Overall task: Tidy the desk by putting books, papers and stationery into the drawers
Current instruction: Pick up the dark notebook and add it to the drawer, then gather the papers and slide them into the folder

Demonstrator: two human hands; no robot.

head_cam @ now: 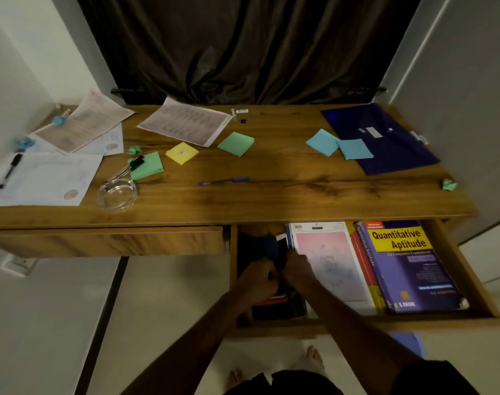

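Gripping a dark, slim book [261, 248]: left hand [260, 277], right hand [298, 269], drawer [468, 270] open.

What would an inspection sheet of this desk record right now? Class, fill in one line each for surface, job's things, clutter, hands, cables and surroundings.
Surface: wooden desk, right drawer open, left drawer shut.
Job's things: Quantitative Aptitude book and pink book lie in the open drawer; papers, sticky pads, blue pen, black marker and blue folder lie on the desk.
Clutter: glass dish, crumpled green scraps.
Hands: right hand grips a dark notebook in the drawer's left part; left hand is curled beside it, hold unclear.
Cables: nothing seen.
Surroundings: dark curtain behind the desk, wall socket low on the left.
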